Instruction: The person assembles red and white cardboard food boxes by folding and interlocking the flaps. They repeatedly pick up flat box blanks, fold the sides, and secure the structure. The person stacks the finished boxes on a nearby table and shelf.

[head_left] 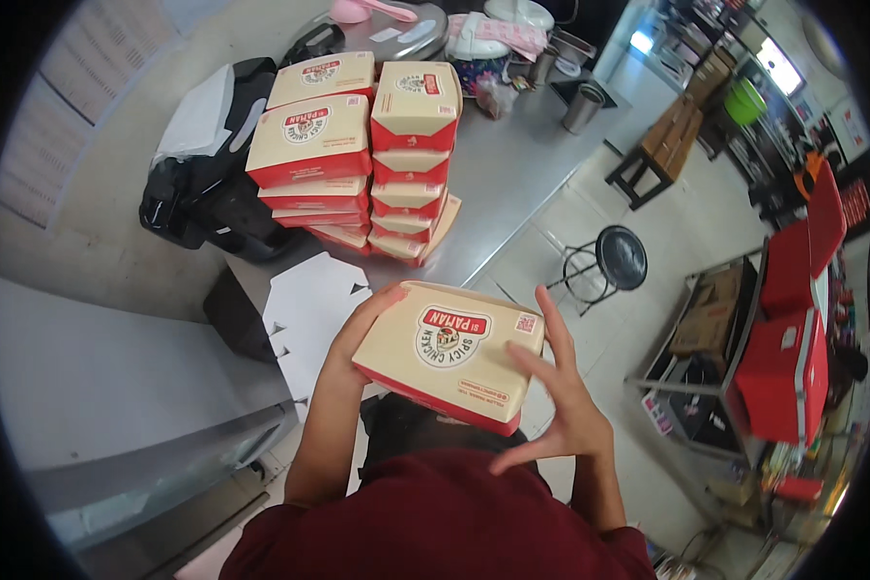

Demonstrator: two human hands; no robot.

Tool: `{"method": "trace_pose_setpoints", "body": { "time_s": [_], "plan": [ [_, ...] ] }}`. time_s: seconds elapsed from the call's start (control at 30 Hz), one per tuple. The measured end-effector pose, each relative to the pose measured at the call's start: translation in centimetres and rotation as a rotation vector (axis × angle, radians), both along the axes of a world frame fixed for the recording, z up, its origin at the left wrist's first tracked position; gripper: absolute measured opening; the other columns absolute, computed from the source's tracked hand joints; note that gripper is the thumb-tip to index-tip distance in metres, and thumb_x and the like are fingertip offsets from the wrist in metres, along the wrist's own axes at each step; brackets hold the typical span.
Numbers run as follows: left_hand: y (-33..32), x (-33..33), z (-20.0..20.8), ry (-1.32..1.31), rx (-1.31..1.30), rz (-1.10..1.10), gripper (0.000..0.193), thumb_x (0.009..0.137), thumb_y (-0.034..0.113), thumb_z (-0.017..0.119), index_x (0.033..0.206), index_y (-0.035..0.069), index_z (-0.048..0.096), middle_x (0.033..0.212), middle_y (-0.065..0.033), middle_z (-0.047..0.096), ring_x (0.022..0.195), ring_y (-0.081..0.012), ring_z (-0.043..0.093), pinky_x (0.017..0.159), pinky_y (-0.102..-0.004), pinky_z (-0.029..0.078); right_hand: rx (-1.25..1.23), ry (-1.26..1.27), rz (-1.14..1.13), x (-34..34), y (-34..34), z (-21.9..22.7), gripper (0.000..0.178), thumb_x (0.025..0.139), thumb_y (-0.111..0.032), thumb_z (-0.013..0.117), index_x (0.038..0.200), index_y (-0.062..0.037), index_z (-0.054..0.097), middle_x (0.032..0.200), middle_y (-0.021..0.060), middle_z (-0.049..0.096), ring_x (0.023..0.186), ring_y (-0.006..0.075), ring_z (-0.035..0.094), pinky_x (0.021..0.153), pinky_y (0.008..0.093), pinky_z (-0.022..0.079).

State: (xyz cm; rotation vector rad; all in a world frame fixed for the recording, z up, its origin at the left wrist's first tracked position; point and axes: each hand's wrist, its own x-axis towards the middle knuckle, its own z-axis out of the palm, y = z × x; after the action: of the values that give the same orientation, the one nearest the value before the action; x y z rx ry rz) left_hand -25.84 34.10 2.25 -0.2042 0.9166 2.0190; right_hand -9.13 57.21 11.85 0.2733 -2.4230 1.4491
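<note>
A cream and red cardboard food box (387, 353), closed, is held in front of my chest, tilted with its printed lid up. My left hand (353, 338) grips its left end, the fingers partly hidden behind it. Around the right end my right hand (570, 401) is spread, fingers and thumb apart, with a fingertip over the lid; whether it touches is unclear. A flat unfolded box blank (314, 309), white face up, lies on the metal table's near end. Behind it stand stacks of similar closed boxes, a left stack (309, 174) and a right stack (411, 135).
A black machine (203, 198) with white paper on top stands left of the stacks on the metal table (503, 164). Containers and a steel cup (583, 108) sit farther back. To the right are a round black stool (621, 256), a wooden bench (662, 145) and a red cooler box (783, 377).
</note>
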Motion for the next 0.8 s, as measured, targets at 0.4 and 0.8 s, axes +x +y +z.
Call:
{"method": "trace_pose_setpoints", "body": {
  "time_s": [0.4, 0.8],
  "plan": [
    [5.0, -0.2, -11.9, -0.221, -0.126, 0.405, 0.069, 0.1, 0.054, 0.054, 0.152, 0.015, 0.032, 0.142, -0.0131, 0.054, 0.126, -0.038, 0.057, 0.102, -0.0644, 0.048, 0.415, 0.617, -0.368, -18.2, 4.6, 6.7, 0.081, 0.057, -0.008, 0.09, 0.134, -0.0169, 0.065, 0.131, 0.0171, 0.052, 0.12, 0.0366, 0.053, 0.097, 0.0449, 0.047],
    [6.0, -4.9, -19.8, -0.672, 0.246, 0.477, 0.116, 0.086, 0.082, 0.05, 0.163, 0.009, 0.003, 0.156, -0.0197, 0.037, 0.139, -0.0458, 0.044, 0.109, -0.0699, 0.038, 0.786, 0.343, -0.406, -29.7, -2.1, 0.4, 0.073, 0.066, -0.021, 0.084, 0.134, -0.0176, 0.059, 0.136, 0.0171, 0.048, 0.127, 0.0386, 0.045, 0.103, 0.0494, 0.039]
  ]
}}
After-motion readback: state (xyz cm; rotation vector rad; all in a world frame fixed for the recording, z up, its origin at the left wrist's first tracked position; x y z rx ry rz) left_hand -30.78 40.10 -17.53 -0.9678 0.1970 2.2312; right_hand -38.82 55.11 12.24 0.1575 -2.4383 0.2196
